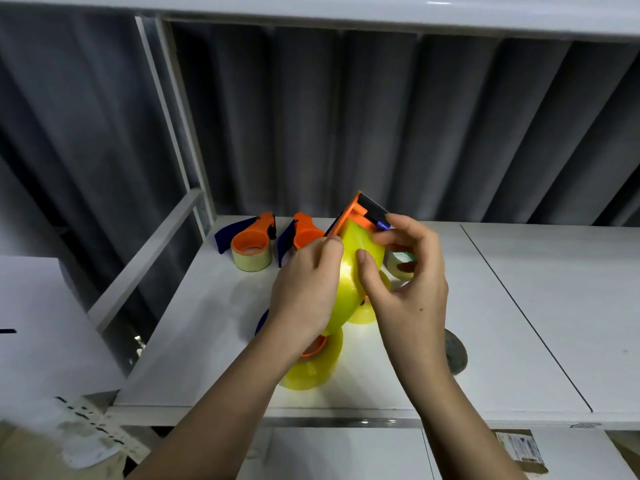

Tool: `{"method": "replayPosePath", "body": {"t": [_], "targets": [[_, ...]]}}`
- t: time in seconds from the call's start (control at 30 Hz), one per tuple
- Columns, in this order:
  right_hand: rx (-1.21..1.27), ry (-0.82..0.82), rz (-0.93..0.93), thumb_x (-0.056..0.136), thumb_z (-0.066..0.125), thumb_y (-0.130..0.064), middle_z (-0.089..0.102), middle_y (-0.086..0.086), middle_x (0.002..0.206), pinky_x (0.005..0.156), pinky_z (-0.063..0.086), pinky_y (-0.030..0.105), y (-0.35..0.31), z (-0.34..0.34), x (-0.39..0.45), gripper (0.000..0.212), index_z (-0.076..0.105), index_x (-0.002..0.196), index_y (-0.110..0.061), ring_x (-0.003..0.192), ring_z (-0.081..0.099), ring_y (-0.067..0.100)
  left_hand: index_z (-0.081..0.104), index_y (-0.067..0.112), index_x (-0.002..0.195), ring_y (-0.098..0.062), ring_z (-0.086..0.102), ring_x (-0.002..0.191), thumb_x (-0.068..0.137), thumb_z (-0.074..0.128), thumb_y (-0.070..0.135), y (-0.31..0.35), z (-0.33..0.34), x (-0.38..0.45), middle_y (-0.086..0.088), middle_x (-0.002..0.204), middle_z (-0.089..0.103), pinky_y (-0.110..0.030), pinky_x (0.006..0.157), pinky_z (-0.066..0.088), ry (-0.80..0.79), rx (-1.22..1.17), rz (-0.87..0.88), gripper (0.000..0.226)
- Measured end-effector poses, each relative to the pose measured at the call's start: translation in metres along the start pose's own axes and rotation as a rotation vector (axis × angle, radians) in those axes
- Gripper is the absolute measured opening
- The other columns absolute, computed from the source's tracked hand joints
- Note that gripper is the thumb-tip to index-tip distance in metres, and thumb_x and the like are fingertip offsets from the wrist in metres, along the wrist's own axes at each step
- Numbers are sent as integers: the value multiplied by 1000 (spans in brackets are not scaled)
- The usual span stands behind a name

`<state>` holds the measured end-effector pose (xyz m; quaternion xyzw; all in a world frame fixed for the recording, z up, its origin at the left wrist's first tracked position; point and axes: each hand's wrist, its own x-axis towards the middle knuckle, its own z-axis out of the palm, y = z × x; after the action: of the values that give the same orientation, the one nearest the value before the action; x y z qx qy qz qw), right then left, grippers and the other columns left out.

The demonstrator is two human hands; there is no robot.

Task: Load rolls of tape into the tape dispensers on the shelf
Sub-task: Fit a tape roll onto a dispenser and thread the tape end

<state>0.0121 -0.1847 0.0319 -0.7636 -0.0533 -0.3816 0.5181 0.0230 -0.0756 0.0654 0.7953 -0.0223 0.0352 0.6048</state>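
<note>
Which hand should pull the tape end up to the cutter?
Right hand: its fingers already pinch at the yellow tape roll just below the dispenser's cutter. Left hand steadies the roll.

Orange dispenser (360, 216) with yellow tape roll (349, 275) is held tilted above the white shelf (519, 306), serrated cutter uppermost. Two loaded orange-and-blue dispensers (251, 242) (299, 237) are set at the shelf's back left. Further yellow rolls (313, 367) lie below the held one.
</note>
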Motion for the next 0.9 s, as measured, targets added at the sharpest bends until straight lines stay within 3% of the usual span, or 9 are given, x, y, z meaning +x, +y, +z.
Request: {"method": "replayPosePath", "body": {"t": [0.13, 0.23, 0.33, 0.43, 0.57, 0.73, 0.8, 0.9], "targets": [[-228, 83, -82, 84, 62, -48, 58, -11, 103, 78, 49, 39, 7, 1, -2, 29, 64, 100, -23, 97, 54, 14, 46, 23, 97, -22, 49, 98, 102, 32, 27, -1, 0, 2, -12, 113, 59, -35, 89, 42, 10, 49, 17, 16], [-389, 173, -257, 89, 64, -39, 65, -2, 95, 70, 46, 39, 9, 3, -3, 23, 72, 89, -18, 86, 56, 21, 49, 22, 93, -22, 50, 104, 102, 27, 25, 0, 4, 6, -1, 98, 53, -37, 90, 42, 29, 91, 36, 24], [-397, 197, -300, 92, 64, -30, 67, -2, 91, 69, 46, 40, 10, 7, -5, 16, 73, 88, -17, 83, 56, 21, 48, 25, 84, -22, 51, 103, 102, 27, 27, 0, 7, 7, 3, 89, 52, -39, 91, 42, 38, 115, 40, 28], [-350, 195, -282, 93, 62, -23, 67, -2, 90, 71, 47, 35, 10, 9, -6, 13, 70, 87, -14, 83, 56, 19, 50, 24, 78, -22, 52, 95, 100, 31, 34, -4, 8, 10, 0, 84, 55, -37, 83, 43, 55, 132, 57, 30], [-356, 179, -220, 97, 53, -23, 68, -5, 93, 73, 46, 30, 13, 10, -3, 17, 66, 91, -13, 84, 56, 19, 51, 23, 65, -23, 55, 78, 79, 31, 63, -9, 9, 11, 3, 64, 51, -38, 73, 45, 43, 168, 86, 46], [-338, 29, -112, 96, 50, -32, 65, -7, 84, 70, 44, 32, 12, 2, 9, 19, 62, 90, -18, 79, 57, 20, 61, 22, 74, -27, 64, 80, 66, 35, 86, -14, 3, 15, -3, 77, 64, -51, 79, 53, -56, 145, 41, 69], [-290, -34, -46, 96, 54, -30, 66, -6, 81, 70, 49, 40, 13, -4, 15, 13, 62, 90, -22, 77, 60, 21, 65, 17, 80, -31, 67, 77, 65, 38, 87, -16, 0, 15, -12, 75, 67, -53, 77, 55, -114, 93, 28, 76], [-233, -111, 54, 97, 57, -27, 67, -8, 76, 67, 52, 38, 14, -17, 28, 12, 57, 85, -31, 74, 65, 17, 64, 5, 83, -31, 67, 66, 78, 49, 71, -18, -6, 13, -20, 70, 66, -49, 72, 58, -205, 29, 59, 69]]}}
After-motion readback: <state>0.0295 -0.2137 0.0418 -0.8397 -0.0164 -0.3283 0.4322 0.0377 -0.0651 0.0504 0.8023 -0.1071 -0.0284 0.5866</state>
